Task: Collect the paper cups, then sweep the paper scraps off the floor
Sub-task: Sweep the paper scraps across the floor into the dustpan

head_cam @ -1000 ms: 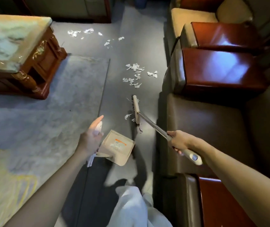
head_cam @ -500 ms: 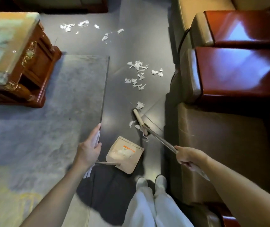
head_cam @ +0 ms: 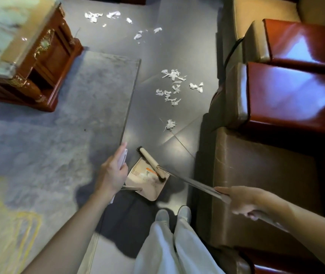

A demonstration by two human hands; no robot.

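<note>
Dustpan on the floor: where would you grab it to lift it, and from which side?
Take the white grip atop its tall handle, coming from the rug side, as the left hand does. The dustpan lies flat with the broom head over its mouth, so the pan's own edges are low and crowded.

Loose white trousers (head_cam: 157, 252) and pale grey shoes (head_cam: 162, 215) are being worn, with both forearms (head_cam: 74, 224) being left uncovered.
</note>
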